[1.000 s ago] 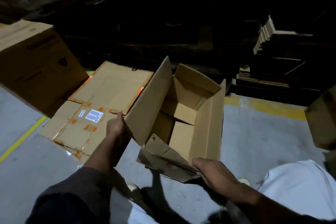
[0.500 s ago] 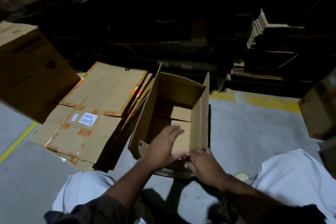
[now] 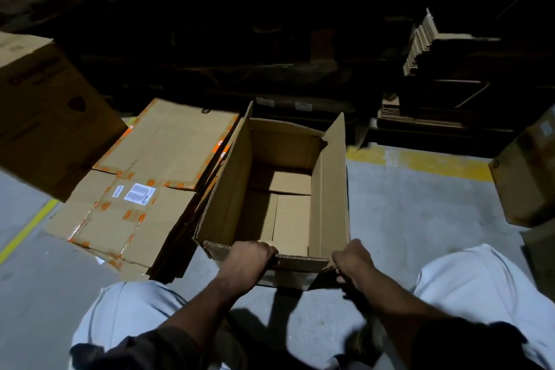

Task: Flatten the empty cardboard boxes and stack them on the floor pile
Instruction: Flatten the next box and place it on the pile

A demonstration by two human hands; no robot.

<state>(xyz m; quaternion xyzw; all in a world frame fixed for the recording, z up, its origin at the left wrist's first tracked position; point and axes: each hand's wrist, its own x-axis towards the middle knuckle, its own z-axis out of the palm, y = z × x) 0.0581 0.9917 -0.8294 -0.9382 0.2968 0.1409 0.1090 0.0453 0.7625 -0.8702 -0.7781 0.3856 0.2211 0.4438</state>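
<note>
Now both hands grip the near wall of the open cardboard box (image 3: pixel 279 189), which sits on the concrete floor (image 3: pixel 420 213) at 12 o'clock, just right of the flattened-box pile (image 3: pixel 144 177).

Left hand (image 3: pixel 247 261) curls fingers over the near rim; right hand (image 3: pixel 353 261) wraps the near-right corner w/ fingers curled, tips hidden. Box mouth faces up, long axis runs 6-to-12, bottom flaps closed inside. Best bet: pop bottom flaps first, then shear opposite corners twd 9 so walls fold flat; keep grip low on edges, don't crush the corrugation.

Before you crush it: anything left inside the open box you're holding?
Nothing loose shows inside the open box: only its folded bottom flaps. The left hand and right hand grip the near wall, which hides the near bottom strip.
</note>
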